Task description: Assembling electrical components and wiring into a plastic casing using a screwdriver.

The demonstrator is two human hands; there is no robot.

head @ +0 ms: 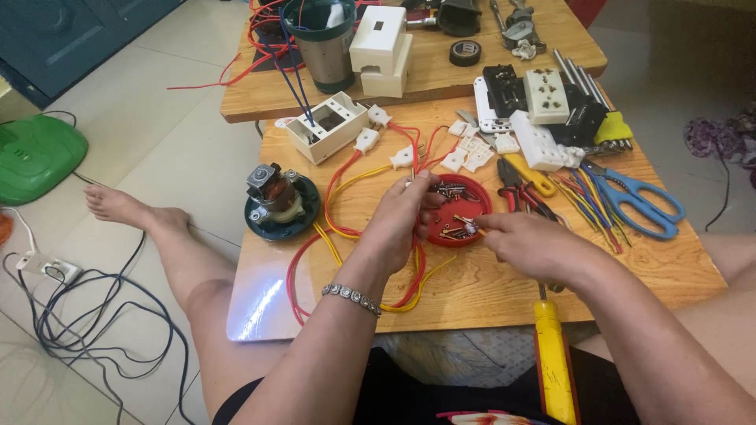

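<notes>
My left hand rests over the left rim of a round red lid filled with several small screws, its fingers pinched on something thin that I cannot make out. My right hand reaches in from the right and pinches a small light-coloured part at the lid's lower edge. A yellow-handled screwdriver hangs off the table's near edge under my right wrist. Red and yellow wires with white connectors loop under my left hand.
A small motor on a green base sits at the left. Blue scissors, pliers, cut wire bits, white sockets, an open white box and a steel cup lie beyond. Cables cover the floor at left.
</notes>
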